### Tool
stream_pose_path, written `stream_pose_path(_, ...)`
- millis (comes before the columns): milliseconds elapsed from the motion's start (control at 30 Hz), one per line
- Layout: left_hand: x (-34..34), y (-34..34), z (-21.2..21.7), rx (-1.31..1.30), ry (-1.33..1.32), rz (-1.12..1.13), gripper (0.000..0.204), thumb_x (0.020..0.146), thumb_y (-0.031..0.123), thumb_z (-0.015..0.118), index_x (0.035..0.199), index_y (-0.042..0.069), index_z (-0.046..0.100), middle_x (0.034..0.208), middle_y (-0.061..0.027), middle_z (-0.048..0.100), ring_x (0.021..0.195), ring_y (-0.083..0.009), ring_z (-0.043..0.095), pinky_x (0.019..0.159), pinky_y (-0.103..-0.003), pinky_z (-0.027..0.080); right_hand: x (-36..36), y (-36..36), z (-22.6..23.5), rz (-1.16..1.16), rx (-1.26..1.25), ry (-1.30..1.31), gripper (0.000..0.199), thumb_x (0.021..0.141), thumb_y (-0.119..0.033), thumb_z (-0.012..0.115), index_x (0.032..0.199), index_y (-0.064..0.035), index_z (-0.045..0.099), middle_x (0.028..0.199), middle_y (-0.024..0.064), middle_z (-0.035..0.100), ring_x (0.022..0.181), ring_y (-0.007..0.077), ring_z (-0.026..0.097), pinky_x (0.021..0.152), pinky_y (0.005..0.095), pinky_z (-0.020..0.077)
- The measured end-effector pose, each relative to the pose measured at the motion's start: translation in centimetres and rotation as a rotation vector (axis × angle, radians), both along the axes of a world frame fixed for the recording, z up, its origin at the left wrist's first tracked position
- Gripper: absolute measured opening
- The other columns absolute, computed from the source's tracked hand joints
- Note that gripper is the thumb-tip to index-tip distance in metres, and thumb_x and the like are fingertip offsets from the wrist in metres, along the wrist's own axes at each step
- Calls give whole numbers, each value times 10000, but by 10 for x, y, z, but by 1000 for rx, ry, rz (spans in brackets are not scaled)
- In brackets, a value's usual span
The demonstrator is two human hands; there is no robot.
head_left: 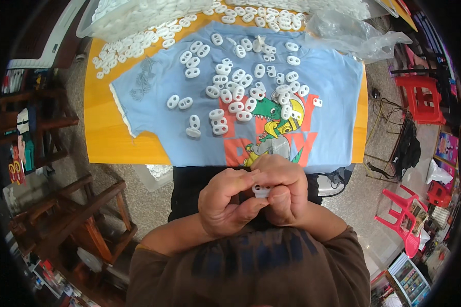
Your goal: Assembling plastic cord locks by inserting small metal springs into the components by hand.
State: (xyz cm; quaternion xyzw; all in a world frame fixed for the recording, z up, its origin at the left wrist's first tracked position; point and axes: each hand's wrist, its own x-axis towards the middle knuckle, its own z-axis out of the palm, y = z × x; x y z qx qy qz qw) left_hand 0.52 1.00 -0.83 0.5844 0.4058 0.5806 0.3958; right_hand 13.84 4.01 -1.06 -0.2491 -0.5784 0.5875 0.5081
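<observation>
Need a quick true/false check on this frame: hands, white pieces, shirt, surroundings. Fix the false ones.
1. The left hand and right hand meet at a white piece with holes in it. True.
2. A blue T-shirt is spread out beneath loose white pieces. True.
3. The tabletop is black. False: the tabletop is yellow-orange.
4. Every loose white piece lies on the shirt. False: many also lie beyond it, directly on the tabletop.
5. A clear plastic bag lies near the shirt's upper right. True.
6. A red stool stands left of the table. False: the red stool is on the right.
</observation>
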Motion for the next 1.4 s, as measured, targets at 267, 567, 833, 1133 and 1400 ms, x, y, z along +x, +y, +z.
stream_pose_path(267, -1, -3, -1, 35, 72, 6, 305, 773, 105, 677, 999, -15, 511, 809, -135, 606, 616, -182, 559, 567, -273, 462, 0, 3, -11, 2, 169, 35, 200, 900, -178, 467, 1026, -23, 469, 809, 98, 532, 618, 215, 461, 573, 336, 378)
stream_pose_path(567, -2, -5, 1, -43, 9, -39, 322, 776, 86, 671, 1029, -7, 494, 883, -126, 603, 692, -169, 564, 612, -275, 464, -2, 1, -12, -18, 165, 37, 199, 895, -174, 481, 1010, -12, 483, 791, 94, 521, 622, 215, 473, 572, 325, 388)
stream_pose_path(833, -3, -15, 0, -37, -12, -10, 351, 749, 95, 697, 1025, -11, 507, 848, -119, 599, 682, -183, 563, 608, -274, 455, 1, -5, -2, 21, 152, 29, 309, 903, -269, 437, 1046, -2, 493, 878, 134, 539, 699, 204, 489, 664, 346, 398)
stream_pose_path(1133, -4, -32, 5, -45, -5, -24, 331, 760, 50, 644, 1053, -15, 504, 839, -113, 559, 662, -153, 529, 576, -242, 421, 26, -19, 46, -171, 404, 184, 364, 818, -171, 554, 1144, -38, 459, 707, 96, 522, 494, 197, 456, 480, 335, 369)
stream_pose_path(1400, 2, -37, 12, 36, -36, 40, 316, 712, 24, 693, 999, -5, 564, 734, -75, 572, 587, -142, 545, 524, -234, 423, 16, -67, 123, -98, 363, 538, 197, 856, -240, 510, 1001, -112, 547, 914, 11, 527, 723, 197, 505, 621, 341, 380)
